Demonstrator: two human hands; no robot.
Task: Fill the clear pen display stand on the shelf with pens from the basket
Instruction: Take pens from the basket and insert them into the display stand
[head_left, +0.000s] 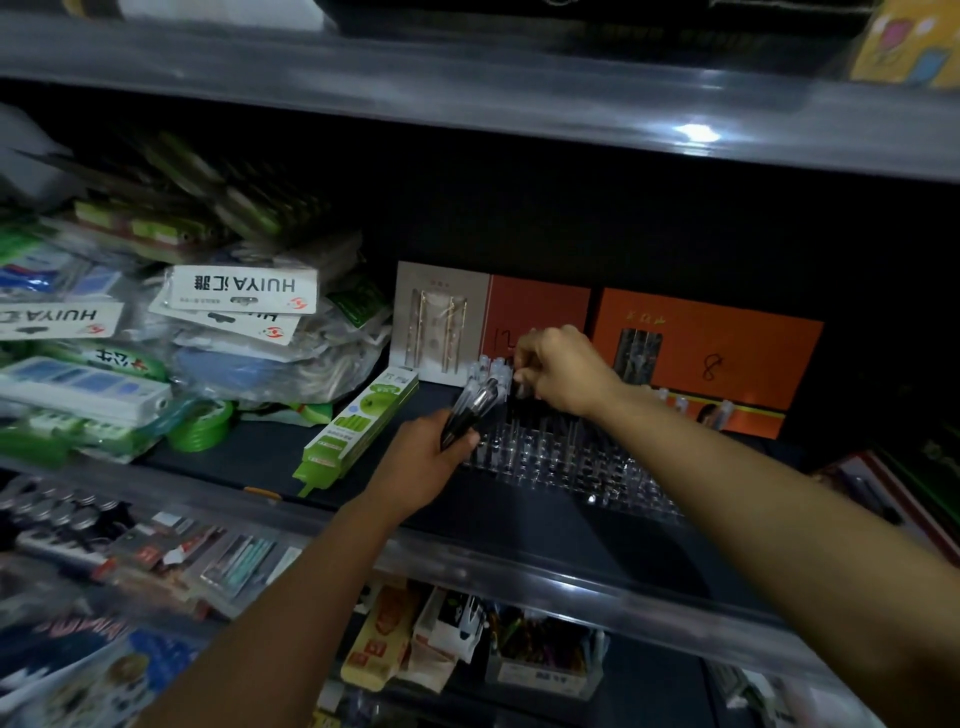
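A clear pen display stand (561, 457) with many empty tube holes sits on the dark middle shelf. A few clear-capped pens (491, 369) stand in its back left corner. My left hand (421, 467) grips a bundle of dark pens (470, 410) at the stand's left edge, tips pointing up and right. My right hand (563, 371) reaches over the stand's back row, its fingers pinched on the top of one pen (521, 385) that stands upright there. The basket is out of view.
Orange gift pen boxes (706, 358) and a beige one (441, 322) stand behind the stand. A green flat box (358, 428) lies to its left, beside a green tape roll (200, 423) and piled packets (234, 296). More stationery fills the shelf below (540, 654).
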